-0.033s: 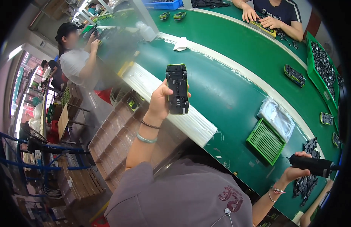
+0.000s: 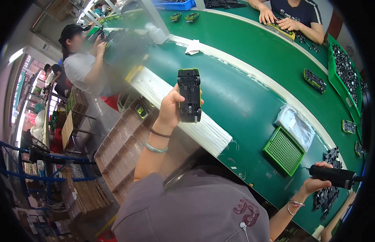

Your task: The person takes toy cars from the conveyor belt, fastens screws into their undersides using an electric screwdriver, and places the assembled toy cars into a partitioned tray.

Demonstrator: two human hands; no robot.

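My left hand [image 2: 170, 105] is wrapped round a toy car [image 2: 189, 94], holding it up above the green bench. The car's black underside faces me, with a thin lime-green edge of the body showing around it. At the right, my right hand [image 2: 314, 185] grips a black cylindrical electric screwdriver [image 2: 332, 176], its thin bit pointing left. The bit is well apart from the car. Just left of the screwdriver lies a green perforated tray [image 2: 284, 151]. Partly behind my right hand is a pile of black plastic parts [image 2: 326, 201].
A clear plastic bag [image 2: 301, 131] touches the tray. Toy cars [image 2: 314, 80] lie on the curved green belt, beside a green bin [image 2: 332, 72] of small dark parts. White foam sheets [image 2: 207, 135] line the bench edge above a brown divided box [image 2: 119, 157]. Co-workers sit across and to the left.
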